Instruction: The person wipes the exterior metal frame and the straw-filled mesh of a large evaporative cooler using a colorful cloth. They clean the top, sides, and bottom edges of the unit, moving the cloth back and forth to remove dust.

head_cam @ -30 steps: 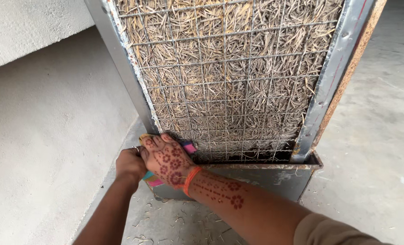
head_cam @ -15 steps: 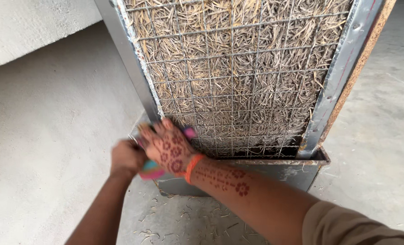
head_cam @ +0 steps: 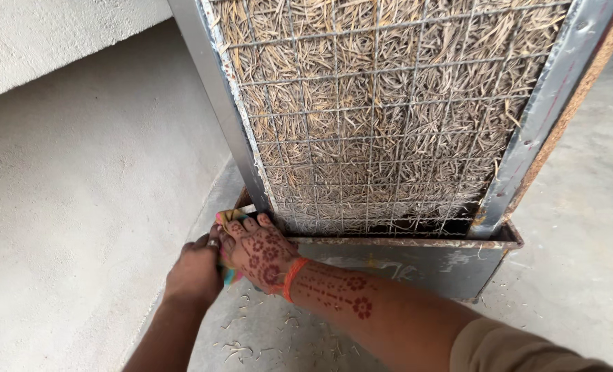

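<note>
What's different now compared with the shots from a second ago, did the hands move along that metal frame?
Barely. The right hand and left hand stay pressed together over a colourful cloth at the lower left corner of the metal tray, shifting only slightly against it. Nothing was picked up or let go. The straw pad behind its wire mesh and the frame are as they were.

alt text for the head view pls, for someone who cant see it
Two hands press a colourful cloth against the lower left corner of a metal-framed panel of dry straw behind wire mesh. The right hand, patterned with henna, lies partly over the left hand. The panel stands in a rusty metal tray on a concrete floor.
</note>
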